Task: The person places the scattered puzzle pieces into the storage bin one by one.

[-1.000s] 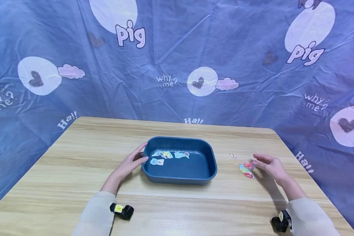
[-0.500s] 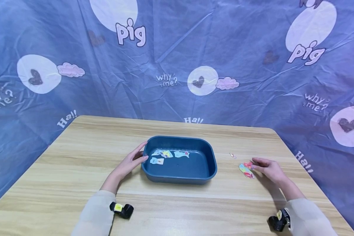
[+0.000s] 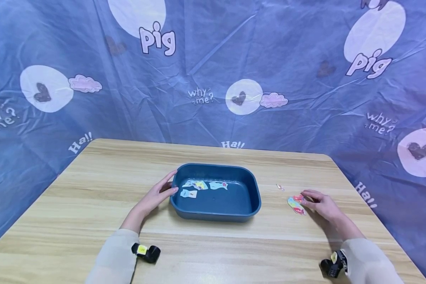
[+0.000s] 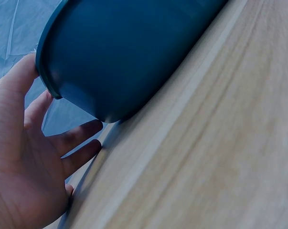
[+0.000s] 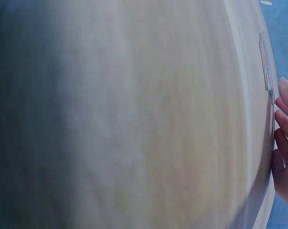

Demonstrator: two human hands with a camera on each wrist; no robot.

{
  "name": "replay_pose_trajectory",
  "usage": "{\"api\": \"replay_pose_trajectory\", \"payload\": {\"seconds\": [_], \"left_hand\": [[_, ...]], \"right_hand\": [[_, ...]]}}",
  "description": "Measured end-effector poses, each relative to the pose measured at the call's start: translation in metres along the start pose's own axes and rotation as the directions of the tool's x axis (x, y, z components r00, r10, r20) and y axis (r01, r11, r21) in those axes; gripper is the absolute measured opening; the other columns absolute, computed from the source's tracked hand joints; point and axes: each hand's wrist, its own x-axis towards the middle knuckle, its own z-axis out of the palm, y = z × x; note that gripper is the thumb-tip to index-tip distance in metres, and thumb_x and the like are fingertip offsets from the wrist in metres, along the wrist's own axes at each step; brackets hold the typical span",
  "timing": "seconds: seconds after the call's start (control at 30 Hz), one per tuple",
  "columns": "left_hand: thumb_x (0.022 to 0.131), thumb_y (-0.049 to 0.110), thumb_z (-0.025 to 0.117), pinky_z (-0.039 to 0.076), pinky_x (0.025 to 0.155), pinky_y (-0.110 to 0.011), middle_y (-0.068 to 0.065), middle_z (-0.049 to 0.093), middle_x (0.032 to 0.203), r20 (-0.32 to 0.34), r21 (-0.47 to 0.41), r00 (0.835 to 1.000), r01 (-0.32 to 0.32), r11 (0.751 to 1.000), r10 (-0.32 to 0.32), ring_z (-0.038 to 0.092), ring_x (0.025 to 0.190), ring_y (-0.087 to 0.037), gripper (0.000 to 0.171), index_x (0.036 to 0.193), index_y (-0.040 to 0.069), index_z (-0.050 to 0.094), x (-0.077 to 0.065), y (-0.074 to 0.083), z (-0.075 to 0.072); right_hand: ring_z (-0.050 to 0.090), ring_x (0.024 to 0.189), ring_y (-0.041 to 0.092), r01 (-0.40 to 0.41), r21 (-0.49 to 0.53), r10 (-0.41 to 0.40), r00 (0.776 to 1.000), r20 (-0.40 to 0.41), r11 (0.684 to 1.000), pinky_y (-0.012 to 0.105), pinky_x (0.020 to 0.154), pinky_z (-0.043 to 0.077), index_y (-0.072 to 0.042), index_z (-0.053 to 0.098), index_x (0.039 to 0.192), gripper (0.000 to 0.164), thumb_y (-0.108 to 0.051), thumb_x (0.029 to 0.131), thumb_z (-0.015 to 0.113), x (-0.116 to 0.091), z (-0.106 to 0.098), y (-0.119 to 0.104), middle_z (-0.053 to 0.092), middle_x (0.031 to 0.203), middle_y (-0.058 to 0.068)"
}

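Observation:
My left hand (image 3: 154,199) holds the left end of a dark blue plastic basin (image 3: 214,216), with thumb and index finger at its rim; in the left wrist view the other fingers spread beside the outer wall. Inside the basin lie three paper-like cut-outs, among them a light blue one (image 3: 188,193) and a yellow-patterned one (image 3: 200,185). My right hand (image 3: 324,206) reaches low over the table, fingertips at the edge of a red cut-out (image 3: 298,198). A blue, green and red cut-out (image 3: 296,206) lies against it. Whether the fingertips pinch the red one is hard to see.
A small pale cut-out (image 3: 280,187) lies between basin and right hand. The wooden table (image 3: 234,252) ends at a blue printed curtain (image 3: 213,71) behind. Each wrist wears a black camera, such as the left camera (image 3: 151,254).
My right hand has lowered and shifted slightly left, bringing its fingertips to the red cut-out. My left hand and the basin keep their places.

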Motion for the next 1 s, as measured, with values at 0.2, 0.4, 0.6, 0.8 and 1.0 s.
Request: {"api": "replay_pose_trajectory", "payload": {"seconds": [0.2,0.4,0.6,0.8,1.0], "left_hand": [[0.087,0.019,0.051,0.021,0.096,-0.049,-0.022,0.029,0.133,-0.003,-0.002,1.0,-0.002,1.0,0.002,0.028,0.12,-0.034,0.057,0.137,0.017,0.023,-0.0004,0.0,-0.0002],[0.088,0.018,0.05,0.021,0.095,-0.049,-0.021,0.028,0.133,0.001,-0.002,1.0,-0.003,1.0,0.003,0.027,0.12,-0.034,0.057,0.137,0.017,0.023,0.0004,-0.0006,-0.0004],[0.087,0.018,0.051,0.02,0.096,-0.049,-0.021,0.028,0.133,-0.001,-0.004,1.0,0.0,1.0,0.0,0.027,0.12,-0.034,0.057,0.137,0.017,0.023,0.0006,-0.0009,-0.0005],[0.087,0.018,0.051,0.021,0.096,-0.049,-0.022,0.029,0.133,0.0,-0.006,1.0,0.001,1.0,-0.001,0.027,0.12,-0.034,0.057,0.137,0.017,0.023,0.0006,-0.0014,-0.0004],[0.087,0.019,0.051,0.02,0.096,-0.05,-0.022,0.028,0.133,0.002,-0.006,1.0,-0.001,1.0,0.001,0.027,0.12,-0.034,0.057,0.137,0.017,0.023,0.0009,-0.0019,-0.0005]], "right_hand": [[0.022,0.116,0.047,0.037,-0.035,-0.037,0.999,-0.015,0.999,0.053,0.093,0.017,0.014,0.045,0.115,0.05,-0.016,0.079,0.062,0.0003,0.0018,-0.0005,0.034,0.123,0.032],[0.023,0.116,0.047,0.056,-0.076,-0.058,0.998,-0.03,0.996,0.053,0.093,0.017,0.015,0.045,0.114,0.049,-0.013,0.078,0.063,-0.0002,0.0034,-0.0006,0.035,0.123,0.031],[0.025,0.116,0.046,0.07,-0.101,-0.075,0.996,-0.043,0.992,0.052,0.092,0.019,0.014,0.048,0.113,0.047,-0.01,0.077,0.064,0.0009,0.0041,0.0011,0.037,0.122,0.03],[0.027,0.114,0.046,0.084,-0.13,-0.093,0.994,-0.06,0.988,0.051,0.091,0.022,0.014,0.05,0.11,0.044,-0.009,0.076,0.064,0.0028,0.0047,0.0032,0.039,0.12,0.03],[0.031,0.112,0.046,0.102,-0.154,-0.116,0.989,-0.089,0.983,0.051,0.09,0.024,0.014,0.053,0.106,0.042,-0.01,0.075,0.066,0.0031,0.0062,0.005,0.042,0.117,0.03]]}}
